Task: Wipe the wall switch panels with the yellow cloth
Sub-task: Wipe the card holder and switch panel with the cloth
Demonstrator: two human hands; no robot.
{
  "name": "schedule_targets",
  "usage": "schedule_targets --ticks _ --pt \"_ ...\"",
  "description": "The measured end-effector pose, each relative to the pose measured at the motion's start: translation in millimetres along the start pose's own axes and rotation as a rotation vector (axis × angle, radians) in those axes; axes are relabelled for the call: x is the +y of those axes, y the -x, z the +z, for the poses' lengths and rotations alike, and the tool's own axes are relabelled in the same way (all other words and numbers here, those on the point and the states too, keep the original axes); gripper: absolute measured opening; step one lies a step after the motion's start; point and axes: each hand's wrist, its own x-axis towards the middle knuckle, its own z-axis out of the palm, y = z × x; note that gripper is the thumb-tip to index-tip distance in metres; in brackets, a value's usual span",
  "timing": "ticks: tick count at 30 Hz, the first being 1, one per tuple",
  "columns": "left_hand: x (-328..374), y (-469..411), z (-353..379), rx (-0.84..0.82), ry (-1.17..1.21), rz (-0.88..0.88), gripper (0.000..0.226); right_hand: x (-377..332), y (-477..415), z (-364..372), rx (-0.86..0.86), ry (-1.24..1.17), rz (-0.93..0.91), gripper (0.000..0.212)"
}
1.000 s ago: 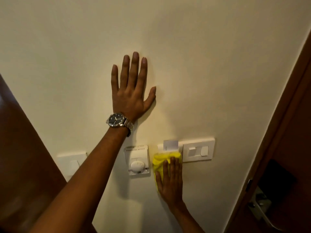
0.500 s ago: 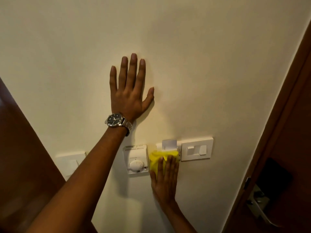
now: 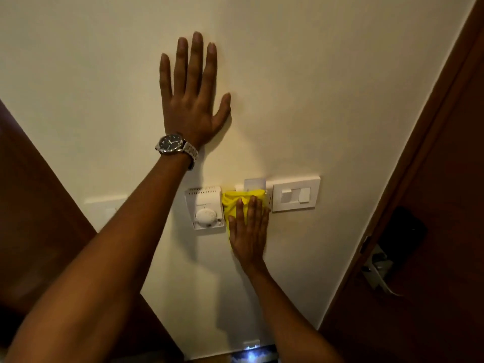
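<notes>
My right hand (image 3: 248, 231) presses the yellow cloth (image 3: 237, 203) flat against the wall, over the left part of the white switch panel (image 3: 296, 195). The cloth hides that part of the panel; a key card slot (image 3: 254, 184) sticks out just above it. A white thermostat (image 3: 205, 210) with a round dial is mounted directly left of the cloth. Another white switch panel (image 3: 104, 209) sits further left, partly behind my left forearm. My left hand (image 3: 192, 100), wearing a wristwatch, rests flat on the bare wall above, fingers spread, holding nothing.
A dark wooden door (image 3: 432, 205) with a metal lever handle (image 3: 379, 273) stands at the right. Dark wooden furniture (image 3: 34, 205) fills the lower left. The cream wall (image 3: 314, 87) stretches above the panels.
My right hand has slid the cloth slightly left and then up along the panel beside the thermostat. My left hand stays planted on the wall.
</notes>
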Motion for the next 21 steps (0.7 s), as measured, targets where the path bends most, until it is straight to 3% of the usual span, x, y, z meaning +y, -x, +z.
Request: schedule_targets --ticks 4,8,21 --pt "1 -1 -6 -0.035 0.008 0.006 0.076 4 21 -10 -0.072 0.125 -0.045 0.069" --pt "1 1 -5 -0.037 -0.005 0.012 0.075 -13 -9 -16 -0.111 0.043 0.078 0.058" --pt "-2 14 -10 -0.070 -0.008 0.046 0.073 -9 10 -17 -0.200 0.017 0.085 0.061"
